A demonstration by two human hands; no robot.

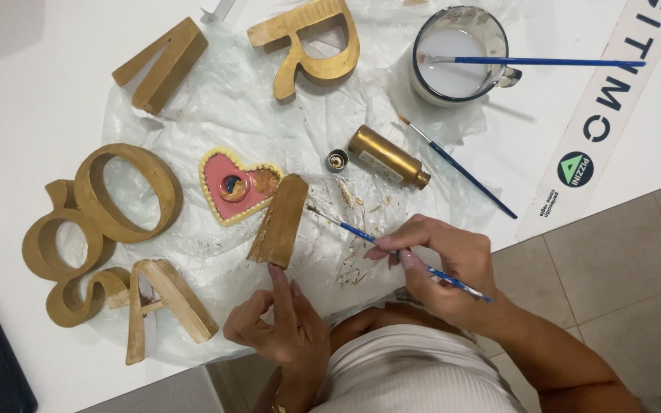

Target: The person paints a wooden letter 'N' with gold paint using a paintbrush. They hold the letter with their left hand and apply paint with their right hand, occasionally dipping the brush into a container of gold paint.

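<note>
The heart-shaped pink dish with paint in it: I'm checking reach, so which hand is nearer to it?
Left. The left hand steadies the gold block letter beside the heart-shaped pink dish; the right hand, holding a thin blue paintbrush, sits farther right.

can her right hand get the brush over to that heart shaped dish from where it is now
Probably yes. The right hand holds the thin brush, whose tip points toward the heart dish. Only the gold block, steadied by the left hand, stands between; the brush could pass above it.
</note>
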